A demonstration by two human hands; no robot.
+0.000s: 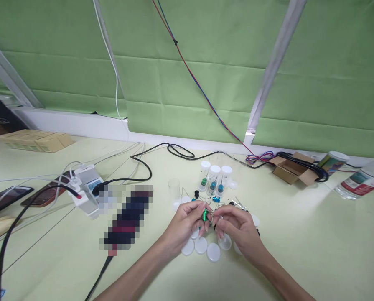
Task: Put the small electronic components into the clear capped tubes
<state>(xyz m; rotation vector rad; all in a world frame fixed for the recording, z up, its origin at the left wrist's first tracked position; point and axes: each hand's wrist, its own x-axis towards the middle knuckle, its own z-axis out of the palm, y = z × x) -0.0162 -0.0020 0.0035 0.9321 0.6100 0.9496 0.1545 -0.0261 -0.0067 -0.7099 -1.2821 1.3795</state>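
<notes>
In front of me my left hand (191, 219) pinches a small shiny green metal part (204, 214) between thumb and fingers. My right hand (235, 221) is closed close beside it, its fingertips on what looks like a thin bent wire piece (220, 217); the fine detail is too small to make out. Behind the hands stand several clear containers with white caps (214, 169), holding green and blue parts with wires. A loose blue part (216, 199) and a black part (196, 194) lie just past my fingers. Several white round lids (213, 252) lie under and below the hands.
An uncapped clear container (174, 193) stands left of the capped ones. Farther left are a pixelated dark object (128, 219), a white power strip (88, 190) with cables and phones (9, 198). At right are an open cardboard box (291, 169) and a plastic bottle (362, 182).
</notes>
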